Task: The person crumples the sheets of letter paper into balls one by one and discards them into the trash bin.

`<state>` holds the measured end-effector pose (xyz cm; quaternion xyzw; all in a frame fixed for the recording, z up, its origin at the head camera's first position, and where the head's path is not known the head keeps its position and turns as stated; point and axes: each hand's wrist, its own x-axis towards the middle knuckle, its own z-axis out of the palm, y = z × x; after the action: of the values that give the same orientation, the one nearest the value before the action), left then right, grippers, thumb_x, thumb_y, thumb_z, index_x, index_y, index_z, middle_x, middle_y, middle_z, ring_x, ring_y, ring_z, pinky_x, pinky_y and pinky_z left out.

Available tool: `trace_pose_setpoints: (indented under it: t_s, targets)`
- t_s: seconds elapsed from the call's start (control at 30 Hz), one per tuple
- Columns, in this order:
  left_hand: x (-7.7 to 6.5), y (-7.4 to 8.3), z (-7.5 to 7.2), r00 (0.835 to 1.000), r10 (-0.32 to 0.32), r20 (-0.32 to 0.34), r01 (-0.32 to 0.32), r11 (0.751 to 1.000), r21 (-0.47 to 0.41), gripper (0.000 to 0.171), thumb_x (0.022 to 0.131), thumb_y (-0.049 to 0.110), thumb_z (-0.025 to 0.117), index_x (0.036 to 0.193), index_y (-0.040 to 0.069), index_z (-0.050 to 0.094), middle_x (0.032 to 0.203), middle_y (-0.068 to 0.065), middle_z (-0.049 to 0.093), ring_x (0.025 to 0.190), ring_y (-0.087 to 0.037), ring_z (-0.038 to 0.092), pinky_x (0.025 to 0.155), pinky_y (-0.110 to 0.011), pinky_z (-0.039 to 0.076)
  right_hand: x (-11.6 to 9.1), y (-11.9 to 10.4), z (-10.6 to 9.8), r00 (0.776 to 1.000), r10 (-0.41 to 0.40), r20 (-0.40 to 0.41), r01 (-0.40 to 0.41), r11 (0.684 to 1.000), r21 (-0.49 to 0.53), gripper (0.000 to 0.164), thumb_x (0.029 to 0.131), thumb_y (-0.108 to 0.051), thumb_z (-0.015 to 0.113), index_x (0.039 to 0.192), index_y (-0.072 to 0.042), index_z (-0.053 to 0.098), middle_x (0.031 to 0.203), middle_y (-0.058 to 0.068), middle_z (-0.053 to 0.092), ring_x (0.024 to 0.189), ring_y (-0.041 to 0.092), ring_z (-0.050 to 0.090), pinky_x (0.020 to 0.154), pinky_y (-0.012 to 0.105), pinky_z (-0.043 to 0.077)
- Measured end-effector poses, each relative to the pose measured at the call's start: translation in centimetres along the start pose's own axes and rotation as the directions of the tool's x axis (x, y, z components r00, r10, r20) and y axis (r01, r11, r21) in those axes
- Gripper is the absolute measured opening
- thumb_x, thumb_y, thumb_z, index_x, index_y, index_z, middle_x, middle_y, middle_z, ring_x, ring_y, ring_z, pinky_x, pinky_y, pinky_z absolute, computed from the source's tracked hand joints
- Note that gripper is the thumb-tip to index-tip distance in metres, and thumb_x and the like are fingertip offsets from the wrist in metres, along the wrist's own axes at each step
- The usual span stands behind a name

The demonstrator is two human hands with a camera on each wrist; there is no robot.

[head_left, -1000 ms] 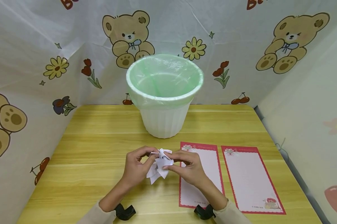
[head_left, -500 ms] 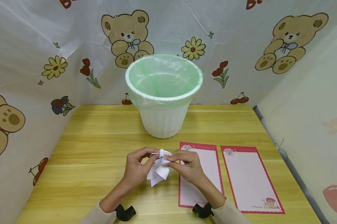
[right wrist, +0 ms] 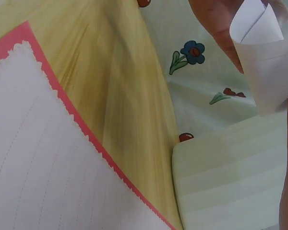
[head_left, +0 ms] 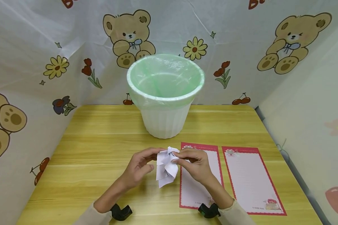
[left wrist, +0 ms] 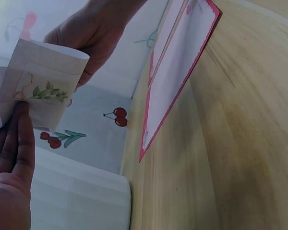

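A folded, crumpled sheet of white paper [head_left: 165, 167] is held above the table in the head view. My right hand [head_left: 196, 162] pinches its upper right part between thumb and fingers. On the other side, my left hand [head_left: 138, 167] has its fingertips at the paper's upper left, with the thumb standing apart from it. Straight fingers [left wrist: 24, 139] of that hand touch the paper [left wrist: 41, 79] in the left wrist view, where a printed green leaf sprig shows. In the right wrist view, the paper [right wrist: 271, 72] has loosely curled, overlapping folds.
A white bin [head_left: 166, 120] with a green liner [head_left: 165, 84] stands behind the hands. Two flat letter sheets with red borders lie at the right: the nearer sheet [head_left: 195, 190], partly under my right forearm, and the outer sheet [head_left: 253, 181]. Bear-print cloth [head_left: 169, 28] surrounds the table [head_left: 101, 134].
The paper and right hand have shifted slightly right, and the paper now shows a wider face. My left thumb has come off the paper, ending that hand's pinch.
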<state>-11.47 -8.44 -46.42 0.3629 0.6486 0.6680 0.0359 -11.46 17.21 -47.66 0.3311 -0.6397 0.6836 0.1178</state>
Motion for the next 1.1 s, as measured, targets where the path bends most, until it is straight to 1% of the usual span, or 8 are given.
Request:
trace_pose_setpoints:
  t_s: [0.13, 0.27, 0.47, 0.57, 0.7, 0.77, 0.9, 1.1]
  targets:
    - [0.1, 0.6, -0.1, 0.998, -0.027, 0.052, 0.025, 0.999, 0.027, 0.063, 0.090, -0.017, 0.064, 0.150, 0.002, 0.058, 0.141, -0.021, 0.066, 0.127, -0.015, 0.068, 0.108, -0.031, 0.059, -0.1, -0.3, -0.2, 0.999, 0.038, -0.011, -0.038, 0.999, 0.010, 0.029, 0.084, 0.021, 0.078, 0.109, 0.005, 0.082, 0.106, -0.004, 0.082, 0.092, 0.004, 0.074, 0.075, 0.020, 0.064]
    - [0.1, 0.8, -0.2, 0.996, -0.062, 0.065, 0.060, 0.998, 0.033, 0.066, 0.091, -0.002, 0.083, 0.151, 0.007, 0.058, 0.142, -0.017, 0.066, 0.128, -0.013, 0.067, 0.109, -0.031, 0.059, -0.1, -0.4, -0.3, 0.999, 0.051, -0.008, -0.051, 0.998, 0.044, 0.028, 0.087, 0.019, 0.076, 0.110, 0.005, 0.081, 0.108, -0.007, 0.082, 0.091, 0.004, 0.073, 0.073, 0.019, 0.063]
    - [0.1, 0.9, -0.7, 0.993, -0.002, 0.115, 0.000, 1.000, 0.018, 0.060, 0.095, -0.018, 0.058, 0.152, -0.002, 0.055, 0.148, -0.026, 0.062, 0.132, -0.013, 0.066, 0.107, -0.035, 0.061, -0.2, -0.3, -0.6, 0.998, 0.062, 0.004, -0.062, 0.986, 0.156, 0.029, 0.092, 0.013, 0.075, 0.115, -0.003, 0.083, 0.112, -0.005, 0.083, 0.096, 0.005, 0.075, 0.078, 0.019, 0.064]
    - [0.2, 1.1, -0.6, 0.992, -0.010, 0.123, 0.007, 1.000, 0.025, 0.060, 0.095, -0.014, 0.065, 0.153, 0.000, 0.055, 0.147, -0.023, 0.064, 0.132, -0.012, 0.067, 0.106, -0.035, 0.061, -0.1, -0.3, -0.6, 0.998, 0.069, 0.001, -0.068, 0.980, 0.187, 0.030, 0.094, 0.010, 0.075, 0.117, -0.008, 0.083, 0.112, -0.005, 0.083, 0.097, 0.006, 0.075, 0.078, 0.018, 0.063]
    - [0.3, 1.1, -0.3, 0.996, -0.029, 0.081, 0.025, 0.999, 0.046, 0.070, 0.086, -0.001, 0.088, 0.150, 0.004, 0.058, 0.143, -0.019, 0.066, 0.128, -0.014, 0.069, 0.105, -0.035, 0.062, -0.1, -0.4, -0.3, 0.997, 0.083, -0.003, -0.081, 0.978, 0.191, 0.030, 0.094, 0.010, 0.075, 0.116, -0.009, 0.083, 0.111, -0.005, 0.083, 0.095, 0.005, 0.075, 0.077, 0.018, 0.062]
    - [0.3, 1.0, -0.1, 0.999, -0.030, 0.042, 0.027, 0.997, 0.071, 0.074, 0.081, 0.001, 0.093, 0.147, 0.007, 0.060, 0.141, -0.017, 0.068, 0.125, -0.014, 0.070, 0.104, -0.033, 0.061, -0.1, -0.4, 0.0, 0.996, 0.091, -0.018, -0.086, 0.980, 0.177, 0.029, 0.093, 0.011, 0.075, 0.115, -0.007, 0.084, 0.110, -0.005, 0.083, 0.094, 0.005, 0.075, 0.077, 0.018, 0.063]
    - [0.4, 0.9, 0.3, 0.999, -0.020, -0.040, 0.024, 0.993, 0.119, 0.071, 0.077, 0.002, 0.096, 0.140, 0.010, 0.064, 0.134, -0.014, 0.072, 0.119, -0.013, 0.071, 0.103, -0.030, 0.061, -0.2, -0.5, 0.8, 0.995, 0.086, -0.048, -0.079, 0.986, 0.145, 0.027, 0.092, 0.013, 0.076, 0.112, -0.003, 0.083, 0.108, -0.005, 0.083, 0.096, 0.006, 0.076, 0.078, 0.019, 0.064]
    - [0.3, 0.7, 0.4, 0.993, 0.004, -0.117, 0.011, 0.992, 0.124, 0.045, 0.086, -0.004, 0.088, 0.127, 0.005, 0.072, 0.120, -0.018, 0.076, 0.107, -0.011, 0.074, 0.095, -0.029, 0.063, -0.3, -0.5, 1.8, 0.998, 0.057, -0.041, -0.048, 0.982, 0.184, 0.027, 0.091, 0.016, 0.075, 0.110, -0.002, 0.083, 0.106, -0.005, 0.083, 0.093, 0.005, 0.075, 0.077, 0.019, 0.063]
